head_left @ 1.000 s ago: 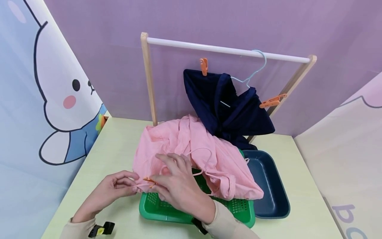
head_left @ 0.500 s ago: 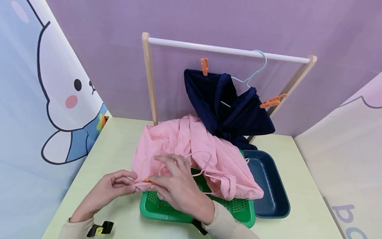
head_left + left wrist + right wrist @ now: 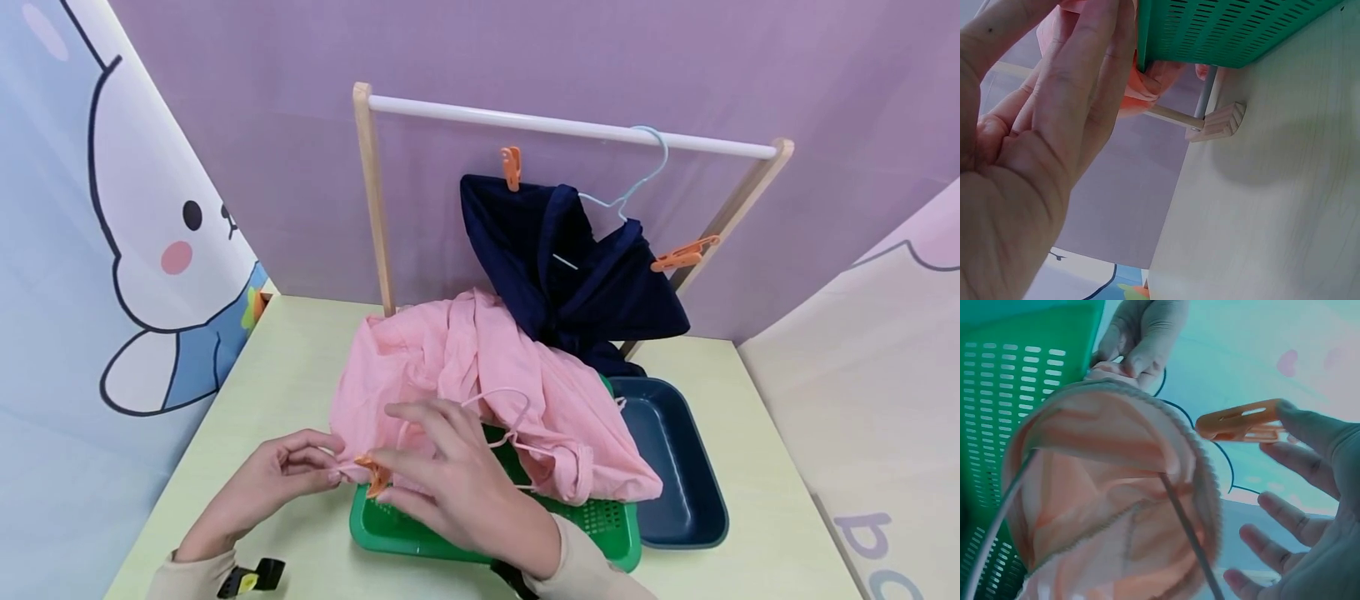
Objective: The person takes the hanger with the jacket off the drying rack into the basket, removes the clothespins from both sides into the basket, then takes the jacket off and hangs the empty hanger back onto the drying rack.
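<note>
A pink garment (image 3: 450, 350) lies heaped over a green basket (image 3: 420, 533), with a pink hanger (image 3: 517, 417) partly inside its neck opening. At the garment's near left edge, my left hand (image 3: 288, 471) pinches the cloth between thumb and fingers. My right hand (image 3: 457, 475) holds an orange clothespin (image 3: 1241, 422) between thumb and index finger, its other fingers spread. In the right wrist view the clothespin is beside the garment's gathered opening and apart from it. The left wrist view shows the left hand (image 3: 1041, 112) close up, its fingertips cut off by the frame.
A wooden rack with a white rod (image 3: 525, 121) stands behind. From it a navy garment (image 3: 510, 225) hangs on a light blue hanger (image 3: 645, 179), with orange clothespins (image 3: 512, 168) at its two shoulders. A dark blue tray (image 3: 667, 467) sits right of the basket.
My right hand has shifted slightly right and down, and the orange clothespin has turned, showing more of itself. The left hand stays on the cloth almost unmoved.
</note>
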`<state>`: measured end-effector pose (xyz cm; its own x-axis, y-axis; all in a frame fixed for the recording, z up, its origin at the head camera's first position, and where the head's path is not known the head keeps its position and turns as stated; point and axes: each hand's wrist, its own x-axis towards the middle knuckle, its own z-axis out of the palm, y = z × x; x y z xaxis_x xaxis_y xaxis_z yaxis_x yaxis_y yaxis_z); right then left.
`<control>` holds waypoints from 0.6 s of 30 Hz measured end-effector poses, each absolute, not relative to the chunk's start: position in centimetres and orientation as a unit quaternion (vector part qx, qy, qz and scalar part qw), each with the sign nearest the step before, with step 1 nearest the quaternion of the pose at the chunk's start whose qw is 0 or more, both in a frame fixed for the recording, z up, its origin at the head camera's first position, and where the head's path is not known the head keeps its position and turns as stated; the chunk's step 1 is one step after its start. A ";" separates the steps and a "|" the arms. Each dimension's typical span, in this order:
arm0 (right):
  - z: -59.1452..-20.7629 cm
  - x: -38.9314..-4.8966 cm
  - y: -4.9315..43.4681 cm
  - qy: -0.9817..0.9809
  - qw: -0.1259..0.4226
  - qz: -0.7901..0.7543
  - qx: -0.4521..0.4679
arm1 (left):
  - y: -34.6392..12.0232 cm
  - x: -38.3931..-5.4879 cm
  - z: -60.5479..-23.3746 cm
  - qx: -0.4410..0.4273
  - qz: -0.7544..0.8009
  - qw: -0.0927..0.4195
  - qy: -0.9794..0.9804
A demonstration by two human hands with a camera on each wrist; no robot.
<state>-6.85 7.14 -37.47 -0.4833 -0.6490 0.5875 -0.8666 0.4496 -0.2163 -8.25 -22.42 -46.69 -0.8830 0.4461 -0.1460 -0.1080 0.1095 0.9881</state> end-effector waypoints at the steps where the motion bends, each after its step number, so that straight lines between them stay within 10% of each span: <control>1: -37.3 -6.7 7.3 -0.819 0.215 0.258 0.466 | -22.4 -8.2 -46.7 0.117 0.657 0.211 0.714; 18: -34.9 -4.4 14.5 -0.796 0.153 0.387 0.441 | -22.3 -8.4 -46.9 0.117 0.664 0.216 0.707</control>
<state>-4.41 14.52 -34.93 -0.5652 -0.5829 0.5838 -0.8191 0.3128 -0.4808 -8.36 -22.28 -46.86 -0.8792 0.4518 -0.1510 -0.1224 0.0920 0.9882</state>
